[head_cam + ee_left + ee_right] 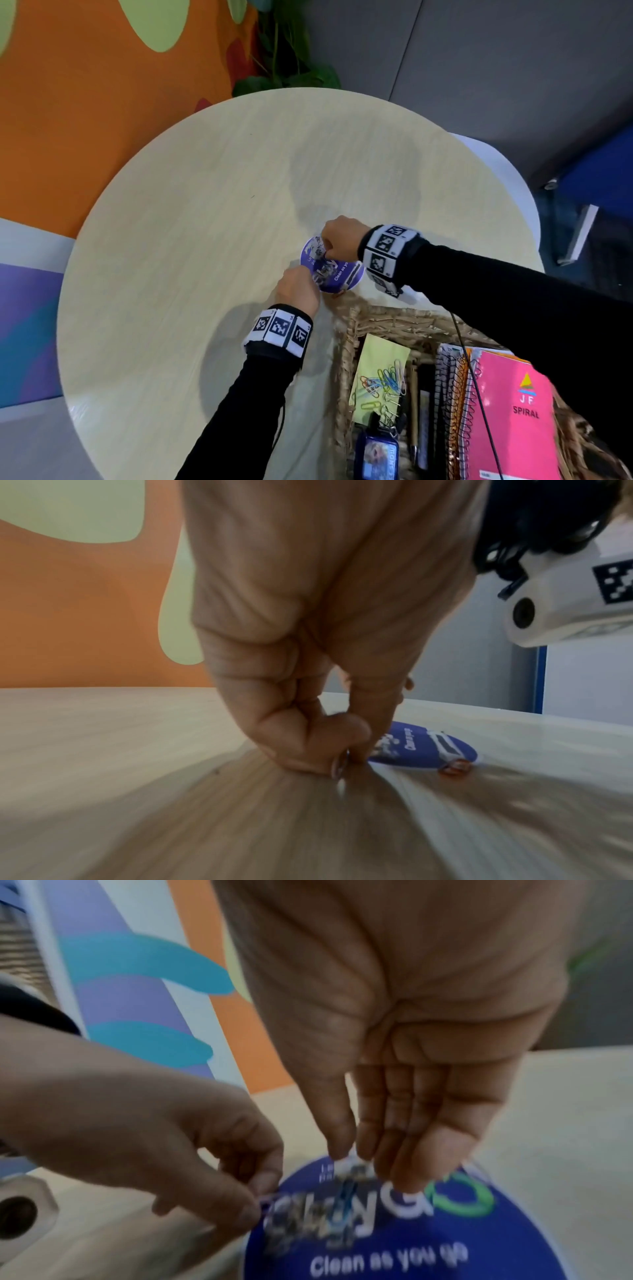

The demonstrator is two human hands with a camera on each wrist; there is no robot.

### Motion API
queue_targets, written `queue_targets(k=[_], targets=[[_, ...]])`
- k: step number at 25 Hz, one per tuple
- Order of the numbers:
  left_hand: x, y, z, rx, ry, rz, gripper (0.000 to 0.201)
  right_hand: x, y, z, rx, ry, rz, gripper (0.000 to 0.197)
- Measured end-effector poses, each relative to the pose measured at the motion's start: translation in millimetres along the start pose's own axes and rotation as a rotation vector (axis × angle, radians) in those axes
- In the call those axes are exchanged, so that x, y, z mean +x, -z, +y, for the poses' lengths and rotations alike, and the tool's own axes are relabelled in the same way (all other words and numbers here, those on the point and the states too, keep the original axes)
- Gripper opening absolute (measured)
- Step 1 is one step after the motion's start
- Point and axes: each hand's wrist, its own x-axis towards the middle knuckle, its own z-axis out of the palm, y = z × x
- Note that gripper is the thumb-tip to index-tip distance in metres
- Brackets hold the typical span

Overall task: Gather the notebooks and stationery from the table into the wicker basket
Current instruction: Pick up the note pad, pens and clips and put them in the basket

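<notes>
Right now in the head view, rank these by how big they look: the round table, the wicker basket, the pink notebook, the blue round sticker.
1. Round table, by far the largest.
2. Wicker basket, though the frame cuts it off.
3. Pink notebook, standing inside the basket and near the camera.
4. Blue round sticker, smallest, partly covered by both hands.

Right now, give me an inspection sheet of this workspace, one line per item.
Surface: round pale wood table, mostly bare.
Job's things: wicker basket at the near right edge holds a pink spiral notebook, coloured paper clips on a yellow pad, and pens; small clips lie on the round blue sticker.
Clutter: small reddish thing at the sticker's edge, too blurred to name.
Grippers: left hand pinches something thin at the sticker's edge; right hand fingers reach down to the clips.
Cables: black cable over the basket.
Surroundings: orange wall, plant.
</notes>
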Motion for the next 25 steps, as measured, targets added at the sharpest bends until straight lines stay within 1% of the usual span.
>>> queue_targets(k=[1, 3, 7, 10, 15, 16, 18, 19, 21, 23, 25], targets=[[-0.9, -0.4, -2.4, -0.013, -0.008, 0.002, 0.025, 6.5, -1.6, -3.0, -0.020, -0.007, -0.020, 0.038], [-4.2, 0.6, -9.3, -0.045, -0.034, 0.017, 0.025, 13.9, -4.2, -8.1, -0.029, -0.023, -0.039, 0.045], [-13.4, 7.7, -21.2, -0.124, -0.040, 0.059, 0.015, 22.6, -9.1, -12.0, -0.031, -0.071, -0.037, 0.044], [-19.5, 11.6, -26.4, -0.146, -0.039, 0.065, 0.012, 28.0, -10.4, -12.4, -0.027, -0.104, -0.041, 0.041], [-38.0, 15.5, -29.4, -0.187, -0.102, 0.080, 0.007, 17.5, -2.9, -16.7, -0.055, -0.092, -0.139, 0.042], [-41.9, 17.1, -29.1, -0.197, -0.110, 0.086, 0.007, 10.3, 4.8, -17.9, -0.065, -0.079, -0.144, 0.039], [-50.3, 20.5, -27.9, -0.203, -0.121, 0.112, 0.007, -15.4, 25.8, -18.3, -0.051, -0.033, -0.107, 0.025], [-53.1, 23.0, -28.0, -0.206, -0.126, 0.130, 0.007, -32.5, 37.1, -17.4, -0.033, -0.002, -0.061, 0.016], [-59.4, 27.6, -27.3, -0.222, -0.147, 0.160, 0.008, -78.2, 49.2, -12.8, 0.011, 0.057, 0.051, 0.008], [-67.9, 31.8, -23.8, -0.241, -0.191, 0.176, 0.007, -130.0, 41.3, -5.7, 0.077, 0.073, 0.121, 0.008], [-78.3, 37.0, -18.2, -0.266, -0.259, 0.206, 0.006, -172.4, 15.5, 0.7, 0.127, 0.035, 0.103, 0.008]])
